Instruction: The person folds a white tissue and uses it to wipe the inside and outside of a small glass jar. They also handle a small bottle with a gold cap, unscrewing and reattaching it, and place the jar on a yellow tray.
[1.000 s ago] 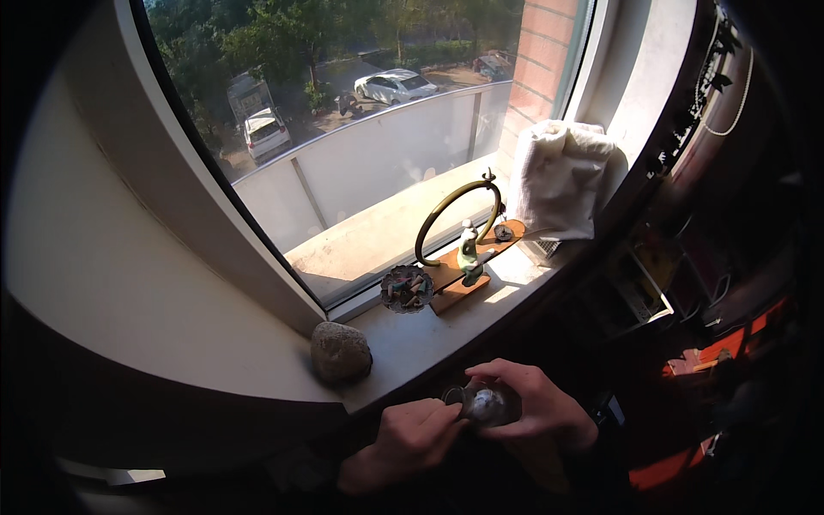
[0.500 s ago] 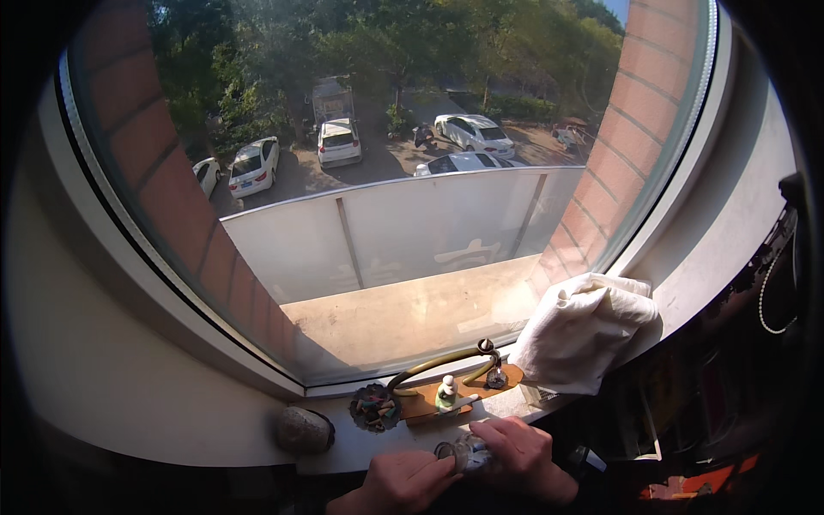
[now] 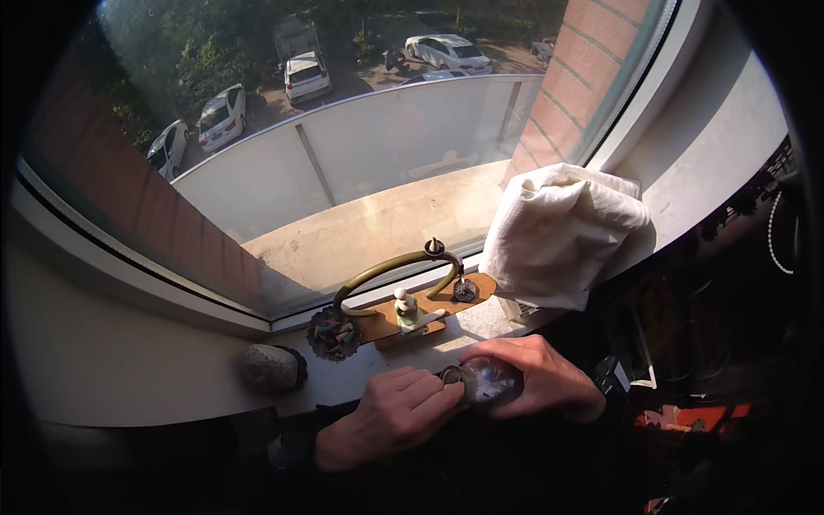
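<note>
A small clear glass jar (image 3: 495,383) lies tilted on its side between my hands, with something pale and silvery showing inside. My right hand (image 3: 549,378) wraps around its body from the right. At the jar's left end, by its round mouth, my left hand (image 3: 395,412) is closed with curled fingers pressed to the rim; whether a lid is there I cannot tell. Just beyond my hands stands a wooden stand (image 3: 388,330) with a curved greenish-brown arch (image 3: 378,269). A small white-and-green seated figurine (image 3: 405,311) sits on it.
On the sill (image 3: 330,378), a dark scalloped dish (image 3: 335,336) holds several small coloured pieces, with a grey stone-like object (image 3: 270,368) to its left. A white cloth (image 3: 562,236) is bundled at the right. Behind them is the window, with parked cars (image 3: 306,75) outside.
The view has tilted down, so the sill and hands appear higher. Both hands stay on the jar, and more of its body and of my left hand shows.
</note>
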`<state>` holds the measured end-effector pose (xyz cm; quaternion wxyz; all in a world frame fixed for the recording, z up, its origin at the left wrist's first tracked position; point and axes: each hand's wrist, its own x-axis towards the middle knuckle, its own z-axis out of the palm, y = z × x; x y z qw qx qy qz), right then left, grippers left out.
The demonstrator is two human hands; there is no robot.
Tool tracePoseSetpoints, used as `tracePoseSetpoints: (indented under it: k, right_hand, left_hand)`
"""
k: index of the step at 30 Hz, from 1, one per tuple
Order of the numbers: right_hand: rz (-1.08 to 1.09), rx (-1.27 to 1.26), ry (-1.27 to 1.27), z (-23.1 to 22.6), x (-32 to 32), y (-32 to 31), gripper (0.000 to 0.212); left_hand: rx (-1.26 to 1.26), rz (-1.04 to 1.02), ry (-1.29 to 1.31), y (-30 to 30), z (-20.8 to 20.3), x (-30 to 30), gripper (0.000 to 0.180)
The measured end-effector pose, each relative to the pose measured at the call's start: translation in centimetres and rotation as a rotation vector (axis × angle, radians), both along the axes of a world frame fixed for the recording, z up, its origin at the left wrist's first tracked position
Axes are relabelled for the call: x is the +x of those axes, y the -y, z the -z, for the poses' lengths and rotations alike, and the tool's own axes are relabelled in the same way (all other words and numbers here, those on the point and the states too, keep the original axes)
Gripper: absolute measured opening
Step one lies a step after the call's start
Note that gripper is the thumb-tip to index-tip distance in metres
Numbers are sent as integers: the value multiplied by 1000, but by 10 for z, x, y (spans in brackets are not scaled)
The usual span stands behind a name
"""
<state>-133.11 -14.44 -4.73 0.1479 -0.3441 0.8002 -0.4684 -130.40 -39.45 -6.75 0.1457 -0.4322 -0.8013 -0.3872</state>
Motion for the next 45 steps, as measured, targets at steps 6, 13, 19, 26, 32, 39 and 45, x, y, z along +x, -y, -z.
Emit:
tracePoseSetpoints:
  k: [6,13,19,26,32,39,45]
  right_hand:
    - [359,179,-617,40,54,47,60]
    - [162,-580,430,59,88,91,91]
    - [345,-811,507,99,131,158,68]
    - [152,-692,293,110,158,154,67]
    - [131,-699,139,107,161,157,65]
    - [123,-713,295,101,162,147,81]
    - [393,-1321,765,103,168,165,90]
  left_hand:
    - [116,-62,406,27,39,34,20]
    - [334,-158,465,91,53,88,16]
    - [555,-103,1019,122,66,124,18]
    - [342,386,1767,167,61,133,30]
    - [916,621,1852,158,79,154,29]
    - [1045,529,1677,140,91,163,51]
    - [825,114,1161,92,94,161,28]
